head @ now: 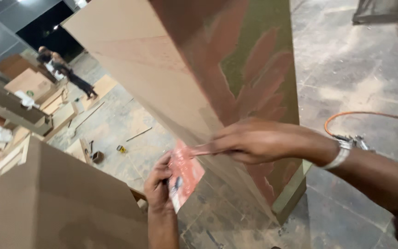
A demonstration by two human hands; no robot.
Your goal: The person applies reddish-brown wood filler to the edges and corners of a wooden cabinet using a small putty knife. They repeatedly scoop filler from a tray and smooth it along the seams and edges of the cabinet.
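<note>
A: From the head camera, what's the room like?

B: A workshop with a grey, dusty concrete floor (355,69). An orange hose (369,114) curves across it at three o'clock. Boards and cardboard boxes (28,83) are piled at nine to ten o'clock, and another person (65,69) bends over far off at ten o'clock. A curved brown panel (56,198) fills seven o'clock.

A: And the thing in hand?

B: A tall brown board column (194,83) runs from twelve o'clock down to the centre, its right face smeared with reddish-brown filler over a greenish ground.

A: The hands?

B: The left hand (158,184), at six o'clock, has its grip closed on a small flat plate (186,174) coated in red filler, held just beside the column's corner edge. The right hand (259,140), at centre right with a silver wrist band (342,154), pinches what looks like a thin blade (199,150); it is blurred, its tip touching the plate at the column's edge
</note>
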